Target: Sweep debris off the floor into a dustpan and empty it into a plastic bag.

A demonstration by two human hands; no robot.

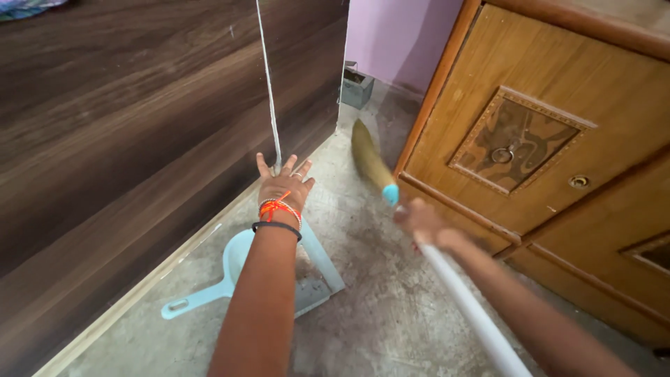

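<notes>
Broom [370, 162] out in front over the grey floor [391, 314], bristles near the wooden cabinet door [530, 139], white handle running back to the right hand [419, 220], which is closed around it, blurred. Left hand [285, 185] open, fingers spread at a thin white cord [269, 84] by the dark wood panel [125, 126]. Light blue dustpan [237, 272] lies on the floor under the left forearm.

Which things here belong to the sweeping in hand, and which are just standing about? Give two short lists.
In use:
- broom, gripped by the right hand
- dustpan on the floor, below the left hand
- hanging cord at the left hand's fingers

Standing about:
- wooden cupboard
- dark wood panel
- small box in the corner
</notes>
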